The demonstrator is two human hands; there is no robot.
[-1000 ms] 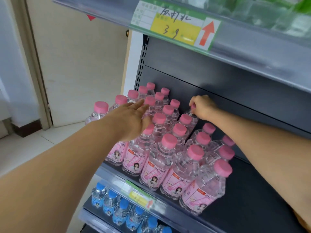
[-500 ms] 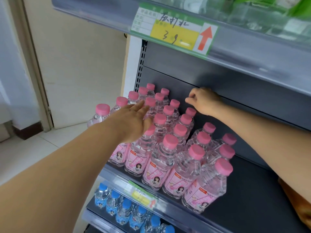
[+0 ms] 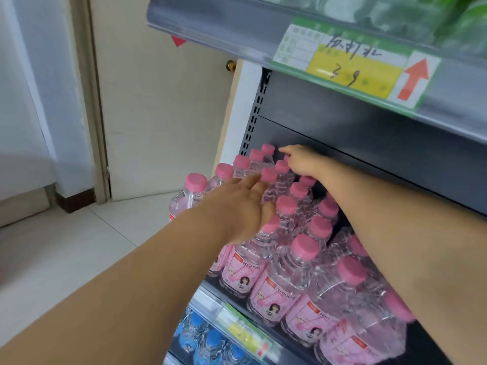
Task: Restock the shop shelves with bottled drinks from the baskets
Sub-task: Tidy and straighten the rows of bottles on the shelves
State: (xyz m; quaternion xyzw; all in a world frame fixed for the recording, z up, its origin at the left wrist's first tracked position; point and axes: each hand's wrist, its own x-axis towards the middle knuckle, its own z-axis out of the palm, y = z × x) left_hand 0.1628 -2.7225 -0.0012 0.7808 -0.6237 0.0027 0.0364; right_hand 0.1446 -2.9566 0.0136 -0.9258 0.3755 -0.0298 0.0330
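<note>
Several clear peach soda bottles (image 3: pixel 284 283) with pink caps and pink labels stand in rows on the dark middle shelf (image 3: pixel 427 346). My left hand (image 3: pixel 237 206) lies flat over the caps of the left rows, fingers straight and pointing toward the back. My right hand (image 3: pixel 300 160) reaches across to the back rows with its index finger stretched toward the rearmost caps; it holds nothing. My right forearm hides part of the right rows.
The upper shelf edge (image 3: pixel 237 30) hangs overhead with a green and yellow price tag (image 3: pixel 353 67). Blue-capped bottles (image 3: pixel 208 341) fill the shelf below. A door (image 3: pixel 158 101) and tiled floor (image 3: pixel 66 259) lie to the left.
My right hand let go of the bottle it gripped at the back right and moved left to the rearmost rows. My left hand stayed flat on the caps. The view shifted left.
</note>
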